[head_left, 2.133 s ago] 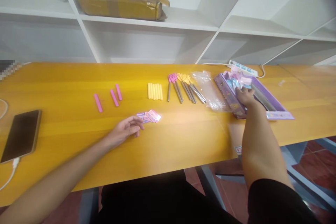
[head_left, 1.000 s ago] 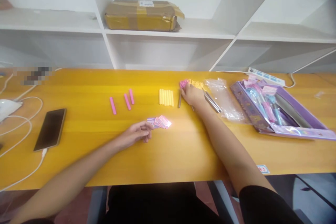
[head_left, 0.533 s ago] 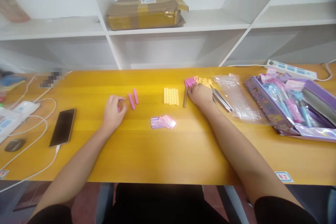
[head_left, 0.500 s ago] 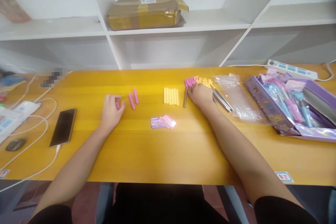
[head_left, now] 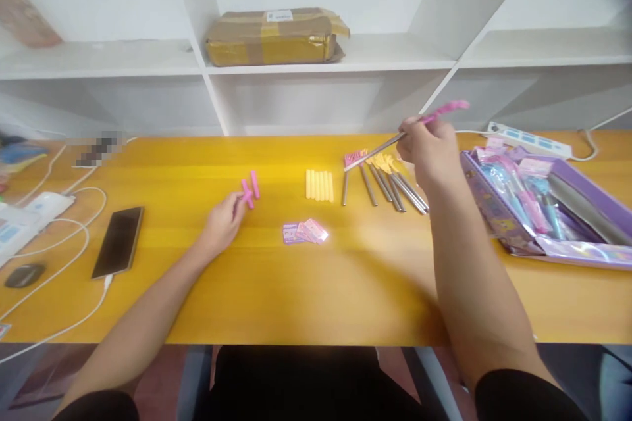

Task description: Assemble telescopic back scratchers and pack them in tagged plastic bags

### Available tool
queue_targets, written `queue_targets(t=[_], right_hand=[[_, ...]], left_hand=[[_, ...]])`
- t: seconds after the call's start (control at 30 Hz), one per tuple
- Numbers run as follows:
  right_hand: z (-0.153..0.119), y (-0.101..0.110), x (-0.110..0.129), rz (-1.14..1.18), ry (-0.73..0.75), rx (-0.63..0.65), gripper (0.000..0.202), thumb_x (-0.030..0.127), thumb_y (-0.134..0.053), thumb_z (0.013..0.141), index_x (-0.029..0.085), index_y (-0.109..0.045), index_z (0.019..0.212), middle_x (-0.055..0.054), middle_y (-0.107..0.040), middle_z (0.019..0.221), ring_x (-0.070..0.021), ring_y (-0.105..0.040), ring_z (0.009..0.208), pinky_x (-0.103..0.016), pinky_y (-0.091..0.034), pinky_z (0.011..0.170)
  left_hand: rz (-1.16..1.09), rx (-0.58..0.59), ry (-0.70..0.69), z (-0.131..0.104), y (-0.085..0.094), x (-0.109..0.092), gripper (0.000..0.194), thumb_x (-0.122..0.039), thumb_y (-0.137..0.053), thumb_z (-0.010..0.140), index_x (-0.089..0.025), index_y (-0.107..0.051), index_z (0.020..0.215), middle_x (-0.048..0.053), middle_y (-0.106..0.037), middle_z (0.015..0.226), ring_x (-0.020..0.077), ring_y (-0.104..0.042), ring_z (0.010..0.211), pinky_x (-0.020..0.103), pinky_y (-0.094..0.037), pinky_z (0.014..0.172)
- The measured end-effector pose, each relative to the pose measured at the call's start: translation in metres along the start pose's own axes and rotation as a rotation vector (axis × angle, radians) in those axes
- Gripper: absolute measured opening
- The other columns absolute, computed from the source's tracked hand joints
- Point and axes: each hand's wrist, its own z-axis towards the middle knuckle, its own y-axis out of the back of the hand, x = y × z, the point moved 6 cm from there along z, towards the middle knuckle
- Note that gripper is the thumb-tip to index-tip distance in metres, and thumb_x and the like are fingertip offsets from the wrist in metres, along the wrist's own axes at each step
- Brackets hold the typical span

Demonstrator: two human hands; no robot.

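Observation:
My left hand (head_left: 223, 220) is closed on a small pink tube (head_left: 245, 196), which crosses over another pink tube (head_left: 250, 202) on the table. One more pink tube (head_left: 255, 185) lies just beyond. Raised above the table, my right hand (head_left: 430, 148) grips a thin silver rod with a pink top (head_left: 380, 148); the pink end points up to the right. Below it lie several silver rods with yellow tops (head_left: 395, 187) and one silver rod with a pink top (head_left: 352, 159). A row of pale yellow tubes (head_left: 319, 185) sits left of them.
Small printed cards (head_left: 305, 231) lie near the middle. On the right are an open purple box (head_left: 523, 237) of packaged items and a power strip (head_left: 530, 138). A phone (head_left: 117, 241) with cables is on the left. A taped carton (head_left: 274, 39) rests on the shelf.
My right hand has lifted a pink-topped rod from the pile and moved up and right. My left hand has shifted right with its pink tube, to the other pink tubes.

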Motion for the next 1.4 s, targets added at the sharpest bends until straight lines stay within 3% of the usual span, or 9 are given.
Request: queue_targets(t=[0.1, 0.23, 0.33, 0.43, 0.67, 0.83, 0.97, 1.2, 1.4], right_hand=[[-0.025, -0.015, -0.006, 0.316, -0.082, 0.027, 0.025, 0.040, -0.070, 0.091, 0.026, -0.055, 0.078, 0.008, -0.027, 0.054, -0.0118, -0.018, 0.051, -0.031, -0.011, 0.049], [-0.069, -0.071, -0.046, 0.494, -0.202, 0.231, 0.029, 0.044, -0.063, 0.091, 0.025, -0.050, 0.071, 0.009, -0.025, 0.048, -0.0099, -0.018, 0.044, -0.028, -0.017, 0.047], [-0.090, -0.103, -0.079, 0.616, -0.265, 0.338, 0.028, 0.040, -0.061, 0.087, 0.026, -0.045, 0.069, 0.011, -0.020, 0.042, -0.0096, -0.013, 0.040, -0.026, -0.019, 0.044], [-0.097, -0.116, -0.098, 0.718, -0.306, 0.378, 0.029, 0.035, -0.062, 0.086, 0.024, -0.042, 0.068, 0.011, -0.020, 0.041, -0.0091, -0.012, 0.039, -0.024, -0.020, 0.043], [-0.104, -0.121, -0.112, 0.848, -0.431, 0.371, 0.021, 0.024, -0.060, 0.086, 0.022, -0.047, 0.069, 0.009, -0.025, 0.045, -0.0086, -0.016, 0.042, -0.020, -0.024, 0.046], [-0.105, -0.121, -0.112, 0.890, -0.503, 0.355, 0.020, 0.022, -0.059, 0.086, 0.022, -0.048, 0.069, 0.009, -0.023, 0.045, -0.0088, -0.015, 0.042, -0.021, -0.025, 0.046], [-0.106, -0.122, -0.109, 0.876, -0.528, 0.341, 0.018, 0.021, -0.059, 0.085, 0.022, -0.050, 0.069, 0.008, -0.024, 0.045, -0.0087, -0.017, 0.043, -0.021, -0.025, 0.049], [-0.102, -0.115, -0.112, 0.874, -0.547, 0.243, 0.017, 0.019, -0.058, 0.082, 0.022, -0.049, 0.068, 0.008, -0.024, 0.045, -0.0095, -0.015, 0.043, -0.022, -0.020, 0.047], [-0.090, -0.099, -0.114, 0.843, -0.508, 0.188, 0.021, 0.020, -0.059, 0.085, 0.022, -0.047, 0.067, 0.008, -0.023, 0.044, -0.0097, -0.015, 0.043, -0.023, -0.022, 0.048]], left_hand=[[-0.129, 0.197, -0.100, -0.019, -0.028, -0.025, 0.040, -0.052, -0.044, 0.110, -0.022, -0.065, 0.128, 0.003, -0.076, 0.099, 0.0188, -0.067, 0.080, 0.031, -0.050, 0.078], [-0.131, 0.356, -0.248, -0.038, -0.058, -0.041, 0.038, -0.051, -0.046, 0.110, -0.022, -0.067, 0.122, 0.007, -0.077, 0.109, 0.0212, -0.071, 0.093, 0.032, -0.051, 0.083], [-0.089, 0.435, -0.378, -0.037, -0.070, -0.043, 0.035, -0.046, -0.045, 0.109, -0.021, -0.067, 0.121, 0.008, -0.077, 0.108, 0.0216, -0.071, 0.092, 0.031, -0.050, 0.081], [-0.087, 0.474, -0.370, -0.023, -0.072, -0.039, 0.037, -0.048, -0.043, 0.109, -0.020, -0.066, 0.115, 0.007, -0.075, 0.099, 0.0205, -0.069, 0.085, 0.030, -0.047, 0.074], [-0.191, 0.465, -0.223, 0.000, -0.071, -0.032, 0.042, -0.053, -0.042, 0.110, -0.019, -0.066, 0.102, 0.000, -0.062, 0.081, 0.0145, -0.057, 0.071, 0.026, -0.041, 0.066], [-0.258, 0.508, -0.239, 0.000, -0.072, -0.033, 0.036, -0.047, -0.046, 0.111, -0.019, -0.070, 0.114, 0.000, -0.071, 0.088, 0.0136, -0.063, 0.076, 0.025, -0.044, 0.069], [-0.288, 0.434, -0.268, 0.003, -0.068, -0.034, 0.029, -0.038, -0.050, 0.111, -0.020, -0.072, 0.118, 0.000, -0.074, 0.088, 0.0122, -0.067, 0.074, 0.023, -0.048, 0.069], [-0.237, 0.196, -0.562, 0.027, -0.056, -0.056, 0.021, -0.021, -0.059, 0.107, -0.018, -0.072, 0.124, 0.004, -0.078, 0.095, 0.0121, -0.073, 0.079, 0.022, -0.055, 0.072], [-0.086, 0.115, -0.752, 0.046, -0.064, -0.075, 0.022, -0.022, -0.060, 0.107, -0.019, -0.070, 0.126, 0.001, -0.076, 0.089, 0.0108, -0.071, 0.071, 0.021, -0.055, 0.067]])
